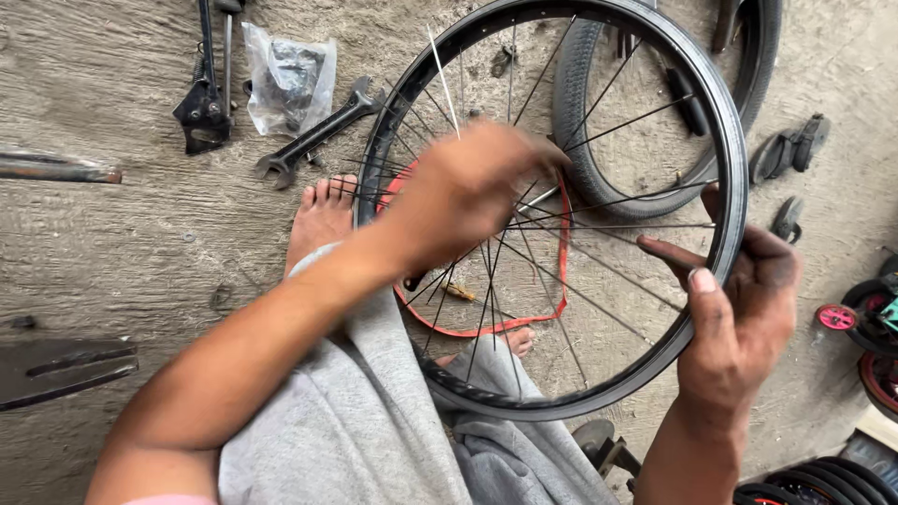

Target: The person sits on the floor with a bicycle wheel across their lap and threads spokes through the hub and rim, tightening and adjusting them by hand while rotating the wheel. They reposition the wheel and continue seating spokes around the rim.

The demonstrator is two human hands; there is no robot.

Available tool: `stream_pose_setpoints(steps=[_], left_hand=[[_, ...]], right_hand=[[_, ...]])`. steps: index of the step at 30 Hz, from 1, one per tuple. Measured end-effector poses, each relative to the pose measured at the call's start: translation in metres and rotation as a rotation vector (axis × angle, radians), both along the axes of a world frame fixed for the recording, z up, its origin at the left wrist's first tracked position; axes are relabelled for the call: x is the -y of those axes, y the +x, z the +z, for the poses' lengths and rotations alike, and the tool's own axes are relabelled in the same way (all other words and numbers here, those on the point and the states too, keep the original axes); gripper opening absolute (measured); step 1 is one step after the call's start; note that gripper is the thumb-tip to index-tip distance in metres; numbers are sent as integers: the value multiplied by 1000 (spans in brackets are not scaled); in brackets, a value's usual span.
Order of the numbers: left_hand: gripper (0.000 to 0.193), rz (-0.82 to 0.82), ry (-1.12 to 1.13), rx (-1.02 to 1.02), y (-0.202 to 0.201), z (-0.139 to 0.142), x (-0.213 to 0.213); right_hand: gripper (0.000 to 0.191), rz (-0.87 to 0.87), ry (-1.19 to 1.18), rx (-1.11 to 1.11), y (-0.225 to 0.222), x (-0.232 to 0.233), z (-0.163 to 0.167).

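Fingers (687,257) of the right hand (744,309) curl around the black rim of a bicycle wheel (734,159), thumb laid along its inner face, gripping it at the right edge of the frame. The left hand (458,192), blurred, is closed near the centre of the wheel among the spokes (599,266), where a single loose, pale spoke (444,79) rises above the knuckles — whether the fingers pinch it cannot be told for certain.

The wheel stands tilted over the person's grey-clad lap, its lower arc resting against the knees, bare feet (323,215) planted on the rough concrete floor (122,252) beneath it. A red rim strip (561,271) hangs slack behind the spokes.

On the floor lie a black spanner (313,136), a clear plastic bag of small parts (290,79), a bicycle bracket and rod (208,89), and a bare black tyre (580,140) behind the wheel; small coloured wheels (865,318) crowd the right margin.

The risks, as they appear: the wheel is steadied by one hand only, so a slackened grip could let it roll off the knees and twist the spokes already seated. The loose spoke — thin and springy — could bend or slip from the moving hand, and small fittings dropped on this gritty floor would be hard to find. Bare toes sit directly below the rim.
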State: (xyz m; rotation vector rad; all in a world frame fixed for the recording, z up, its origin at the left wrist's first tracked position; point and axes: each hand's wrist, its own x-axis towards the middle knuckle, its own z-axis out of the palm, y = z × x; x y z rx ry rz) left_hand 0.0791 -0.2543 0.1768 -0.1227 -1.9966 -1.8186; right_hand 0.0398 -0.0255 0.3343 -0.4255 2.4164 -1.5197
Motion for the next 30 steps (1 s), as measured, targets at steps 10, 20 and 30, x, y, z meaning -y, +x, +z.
stream_pose_setpoints(steps=[10, 20, 30], left_hand=[[24, -59, -135, 405, 48, -91, 19], [65, 74, -488, 457, 47, -132, 6], [64, -269, 14, 912, 34, -196, -30]], right_hand=[[56, -106, 54, 148, -20, -51, -22], [66, -346, -251, 413, -8, -175, -115], [54, -636, -377, 563, 37, -298, -207]])
